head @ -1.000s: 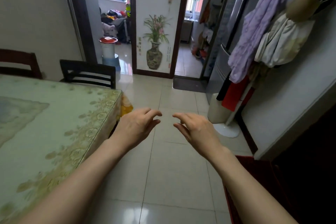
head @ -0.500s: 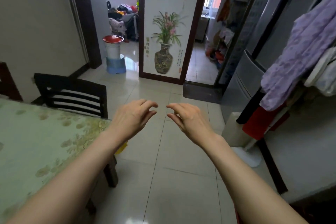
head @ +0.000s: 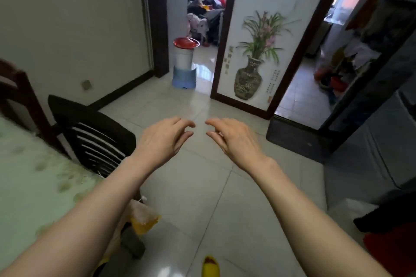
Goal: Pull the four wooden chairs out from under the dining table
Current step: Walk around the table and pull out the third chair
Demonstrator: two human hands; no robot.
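The dining table (head: 29,177), under a pale green floral cloth, fills the lower left. A dark slatted chair (head: 94,135) is tucked against its end, only the backrest showing. A second, reddish-brown chair (head: 20,94) stands at the table's far side, by the wall. My left hand (head: 164,139) hovers just right of the dark chair's backrest, fingers curled and apart, holding nothing. My right hand (head: 234,139) floats beside it over the floor tiles, also empty with fingers apart. Neither hand touches a chair.
A blue-and-white bin with a red lid (head: 184,63) stands in the doorway ahead. A wall panel with a painted vase (head: 249,74) separates two doorways. A dark mat (head: 295,139) lies right. A yellow slipper (head: 210,266) and an orange cushion (head: 144,216) are near my feet.
The view has advanced along the table toward its end, so the dark chair is now close to my left hand. Both hands keep the same raised, empty pose.
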